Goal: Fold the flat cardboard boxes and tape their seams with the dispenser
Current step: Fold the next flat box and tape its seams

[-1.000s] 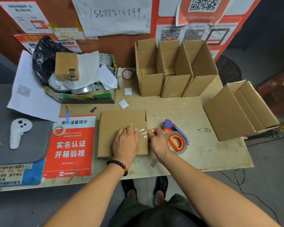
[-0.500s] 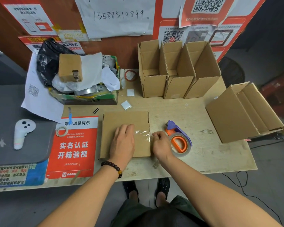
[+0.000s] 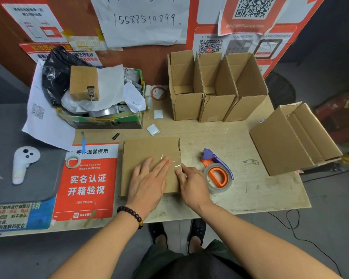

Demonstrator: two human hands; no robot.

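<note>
The folded cardboard box lies flat near the front edge of the bench, a strip of clear tape running to its right edge. The left hand presses flat on the box, fingers straight and spread. The right hand has its fingertips against the box's right edge where the tape wraps over; whether it pinches anything cannot be told. The tape dispenser rests just beside that hand. The cardboard looks light and stiff, likely to slide unless pinned; holding it by opposite edges should serve best.
</note>
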